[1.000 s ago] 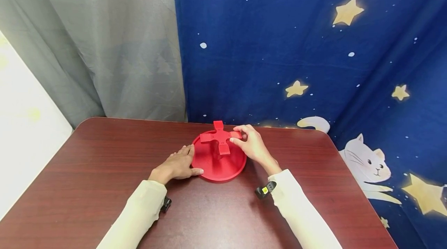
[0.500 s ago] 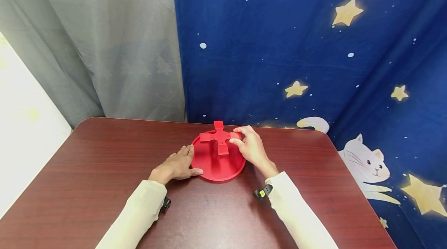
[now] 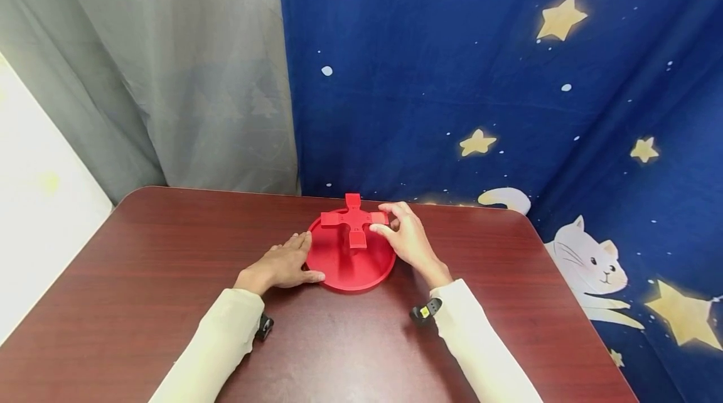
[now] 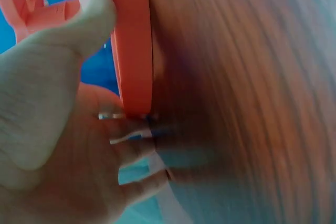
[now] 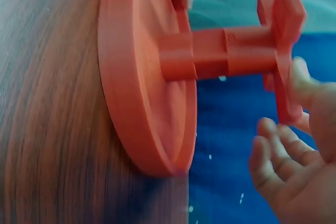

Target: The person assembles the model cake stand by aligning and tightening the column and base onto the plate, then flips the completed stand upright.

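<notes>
A round red tray (image 3: 344,274) with a raised rim lies on the table near its far edge. From its middle rises a red post (image 5: 210,53), topped by a four-armed red cross piece (image 3: 356,219). My right hand (image 3: 411,241) pinches the cross's right arm between thumb and fingers. At the tray's left side, my left hand (image 3: 282,265) rests with fingers straight against the rim, its thumb reaching the front edge. In the left wrist view those fingers (image 4: 139,187) stretch past the rim to the tabletop.
The dark red wooden table (image 3: 141,302) ends just behind the tray. Behind it hang a grey curtain (image 3: 226,76) and a blue star-patterned curtain (image 3: 395,76). Each wrist wears a small black strapped device, the right one (image 3: 426,311) bearing a yellow mark.
The cross piece has turned very slightly clockwise as seen from above, with my right hand still on its arm. My left hand keeps its place at the tray rim.
</notes>
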{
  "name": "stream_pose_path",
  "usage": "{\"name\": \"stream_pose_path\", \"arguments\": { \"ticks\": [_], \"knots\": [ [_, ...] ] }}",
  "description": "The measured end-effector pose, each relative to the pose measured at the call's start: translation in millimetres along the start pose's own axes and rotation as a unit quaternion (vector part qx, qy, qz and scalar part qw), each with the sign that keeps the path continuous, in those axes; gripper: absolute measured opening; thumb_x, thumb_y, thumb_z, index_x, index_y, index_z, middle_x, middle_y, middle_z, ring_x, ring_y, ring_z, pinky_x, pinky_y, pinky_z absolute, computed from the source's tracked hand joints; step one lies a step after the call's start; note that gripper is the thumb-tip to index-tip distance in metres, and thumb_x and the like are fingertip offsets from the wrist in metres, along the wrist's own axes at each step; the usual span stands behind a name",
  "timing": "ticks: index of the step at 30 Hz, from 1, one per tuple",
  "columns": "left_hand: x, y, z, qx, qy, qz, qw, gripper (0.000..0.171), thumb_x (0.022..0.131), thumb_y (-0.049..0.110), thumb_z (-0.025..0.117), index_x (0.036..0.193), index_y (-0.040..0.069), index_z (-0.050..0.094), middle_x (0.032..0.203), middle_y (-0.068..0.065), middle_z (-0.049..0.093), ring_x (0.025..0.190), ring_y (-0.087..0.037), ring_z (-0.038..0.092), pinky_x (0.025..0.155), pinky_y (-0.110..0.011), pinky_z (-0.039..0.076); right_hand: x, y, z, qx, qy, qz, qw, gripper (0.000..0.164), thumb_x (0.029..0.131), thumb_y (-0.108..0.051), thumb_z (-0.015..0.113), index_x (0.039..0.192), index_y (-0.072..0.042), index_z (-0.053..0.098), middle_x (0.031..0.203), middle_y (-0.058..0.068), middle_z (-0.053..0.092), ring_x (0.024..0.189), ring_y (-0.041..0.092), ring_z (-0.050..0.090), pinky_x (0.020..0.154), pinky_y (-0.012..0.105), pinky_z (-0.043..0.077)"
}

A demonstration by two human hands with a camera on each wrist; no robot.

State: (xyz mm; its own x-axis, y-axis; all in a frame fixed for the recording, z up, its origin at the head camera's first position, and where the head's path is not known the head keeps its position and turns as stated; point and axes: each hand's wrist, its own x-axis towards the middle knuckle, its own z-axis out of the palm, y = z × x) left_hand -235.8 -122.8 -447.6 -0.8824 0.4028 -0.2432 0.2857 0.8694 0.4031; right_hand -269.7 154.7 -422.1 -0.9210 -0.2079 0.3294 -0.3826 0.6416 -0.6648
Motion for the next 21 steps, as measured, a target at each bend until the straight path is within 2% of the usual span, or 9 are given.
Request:
{"name": "stream_pose_path", "arguments": {
  "ticks": [4, 7, 11, 15, 17, 21],
  "knots": [
    [-1.8, -13.0, -1.7, -0.027, 0.024, 0.023, 0.9991, 0.107, 0.082, 0.052, 0.076, 0.155, -0.004, 0.021, 0.161, -0.023, 0.025, 0.148, -0.048, 0.018, 0.112, -0.070, 0.022, -6, 13, -7, 0.077, -0.061, 0.031, 0.995, 0.063, 0.084, -0.017, 0.080, 0.139, -0.003, 0.053, 0.132, 0.015, 0.057, 0.104, 0.031, 0.066, 0.085, 0.038, 0.059],
    [-1.8, -19.2, -1.1, -0.035, 0.030, 0.035, 0.9983, 0.111, 0.078, 0.049, 0.080, 0.156, -0.003, 0.020, 0.160, -0.023, 0.025, 0.147, -0.051, 0.016, 0.111, -0.071, 0.022, -13, 24, -13, 0.121, -0.119, 0.047, 0.984, 0.072, 0.084, -0.013, 0.079, 0.145, -0.001, 0.043, 0.141, 0.020, 0.050, 0.121, 0.039, 0.058, 0.095, 0.048, 0.054],
    [-0.1, -19.0, -2.3, -0.044, 0.022, 0.032, 0.9983, 0.111, 0.078, 0.047, 0.082, 0.156, -0.001, 0.019, 0.160, -0.024, 0.024, 0.146, -0.052, 0.016, 0.112, -0.070, 0.020, -22, 38, -16, 0.148, -0.178, 0.067, 0.970, 0.079, 0.085, -0.013, 0.078, 0.148, 0.003, 0.034, 0.149, 0.026, 0.040, 0.132, 0.046, 0.046, 0.102, 0.053, 0.047],
    [0.8, -13.9, -3.1, -0.059, 0.021, 0.025, 0.9977, 0.110, 0.077, 0.043, 0.083, 0.157, 0.001, 0.021, 0.160, -0.025, 0.024, 0.146, -0.054, 0.016, 0.112, -0.070, 0.020, -31, 48, -14, 0.151, -0.202, 0.094, 0.963, 0.084, 0.083, -0.015, 0.080, 0.150, 0.002, 0.032, 0.152, 0.024, 0.038, 0.136, 0.045, 0.042, 0.102, 0.050, 0.048],
    [0.9, -11.7, -3.0, -0.063, 0.023, 0.025, 0.9974, 0.108, 0.077, 0.041, 0.084, 0.156, 0.000, 0.022, 0.159, -0.026, 0.025, 0.145, -0.055, 0.015, 0.113, -0.070, 0.019, -33, 51, -13, 0.139, -0.213, 0.088, 0.963, 0.087, 0.081, -0.015, 0.082, 0.150, 0.001, 0.033, 0.151, 0.022, 0.040, 0.134, 0.043, 0.043, 0.101, 0.050, 0.049],
    [1.3, -7.4, -2.3, -0.066, 0.025, 0.029, 0.9971, 0.103, 0.075, 0.035, 0.086, 0.154, -0.002, 0.029, 0.158, -0.028, 0.027, 0.146, -0.053, 0.017, 0.114, -0.068, 0.019, -36, 54, -12, 0.071, -0.239, 0.060, 0.967, 0.095, 0.073, -0.022, 0.088, 0.151, -0.006, 0.036, 0.149, 0.016, 0.043, 0.134, 0.036, 0.041, 0.105, 0.051, 0.046]
  ]
}}
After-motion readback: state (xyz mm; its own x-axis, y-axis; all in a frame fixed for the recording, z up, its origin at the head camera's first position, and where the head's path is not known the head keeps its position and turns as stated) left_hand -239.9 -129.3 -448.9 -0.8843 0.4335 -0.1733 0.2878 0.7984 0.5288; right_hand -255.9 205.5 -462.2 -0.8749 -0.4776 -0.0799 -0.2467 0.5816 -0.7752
